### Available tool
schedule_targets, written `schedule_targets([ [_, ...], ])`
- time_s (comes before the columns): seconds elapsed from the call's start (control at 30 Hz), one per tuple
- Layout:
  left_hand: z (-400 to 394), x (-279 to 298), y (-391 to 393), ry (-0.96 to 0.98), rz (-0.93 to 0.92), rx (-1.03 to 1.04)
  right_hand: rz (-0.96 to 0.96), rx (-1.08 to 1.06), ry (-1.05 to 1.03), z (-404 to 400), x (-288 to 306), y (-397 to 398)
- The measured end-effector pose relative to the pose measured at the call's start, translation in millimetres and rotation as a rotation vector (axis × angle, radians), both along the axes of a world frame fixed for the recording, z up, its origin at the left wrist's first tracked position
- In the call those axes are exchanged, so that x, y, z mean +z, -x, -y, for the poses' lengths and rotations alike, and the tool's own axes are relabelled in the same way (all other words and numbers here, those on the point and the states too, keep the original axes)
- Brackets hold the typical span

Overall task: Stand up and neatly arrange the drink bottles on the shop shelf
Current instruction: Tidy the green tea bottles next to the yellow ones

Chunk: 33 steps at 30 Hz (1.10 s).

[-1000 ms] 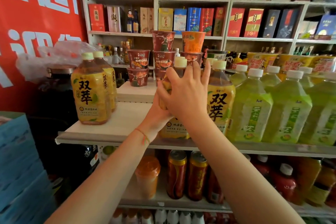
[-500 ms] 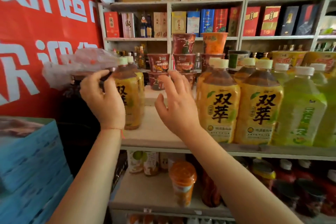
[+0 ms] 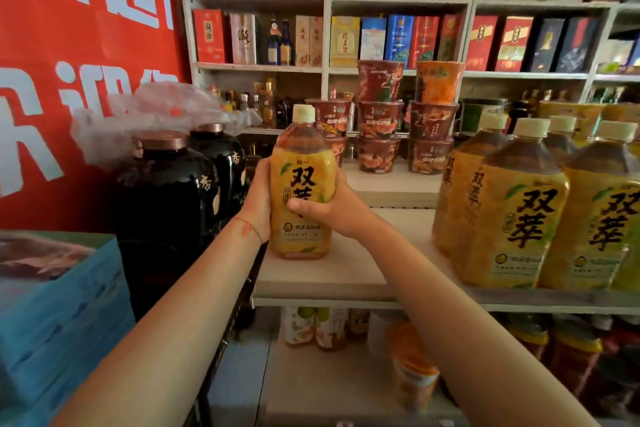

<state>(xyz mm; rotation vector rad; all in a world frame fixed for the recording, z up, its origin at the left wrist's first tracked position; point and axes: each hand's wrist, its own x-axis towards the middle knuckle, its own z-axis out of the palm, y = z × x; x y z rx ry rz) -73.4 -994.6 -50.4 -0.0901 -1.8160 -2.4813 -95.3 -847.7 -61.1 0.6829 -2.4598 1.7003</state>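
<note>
A yellow tea bottle [image 3: 302, 163] with a cream cap stands upright at the left end of the pale wooden shelf [image 3: 346, 274]. Both my hands clasp it: my left hand [image 3: 259, 199] on its left side, my right hand [image 3: 329, 210] wrapped round its front and right side. Whether its base touches the shelf I cannot tell. At the right of the same shelf stands a group of matching yellow tea bottles [image 3: 512, 218], upright and close together, with a bare stretch of shelf between them and the held bottle.
Two black jars [image 3: 166, 204] under a plastic bag stand just left of the shelf end. Stacked instant-noodle cups [image 3: 381, 128] sit on a raised board behind. A blue carton [image 3: 59, 315] lies at lower left. More bottles fill the lower shelf [image 3: 408, 364].
Both hands have closed round one left-end yellow bottle. Half a second ago my left hand was just reaching that pair and my right hand hung open in the gap. The view has shifted left.
</note>
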Motion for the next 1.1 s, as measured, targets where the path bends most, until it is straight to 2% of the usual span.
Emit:
schedule_targets([
  [0.27,-7,0,-2,-0.047,-0.013,-0.12,-0.023,0.026,0.051,-5,-4,-4],
  [0.4,-24,-1,-11,0.025,-0.014,-0.13,-0.025,0.013,0.061,-25,-4,-19],
  [0.63,-49,13,-29,0.198,-0.009,-0.006,-0.034,0.021,0.051,-56,-5,-31],
  [0.93,-98,14,-55,0.101,0.036,-0.045,-0.077,-0.017,0.107,-98,-7,-58],
  [1.03,-111,15,-58,0.037,0.04,-0.077,-0.096,-0.131,0.086,-108,-6,-80],
  [1.1,-115,13,-61,-0.014,0.024,-0.102,-0.177,-0.233,0.053,-107,-1,-94],
])
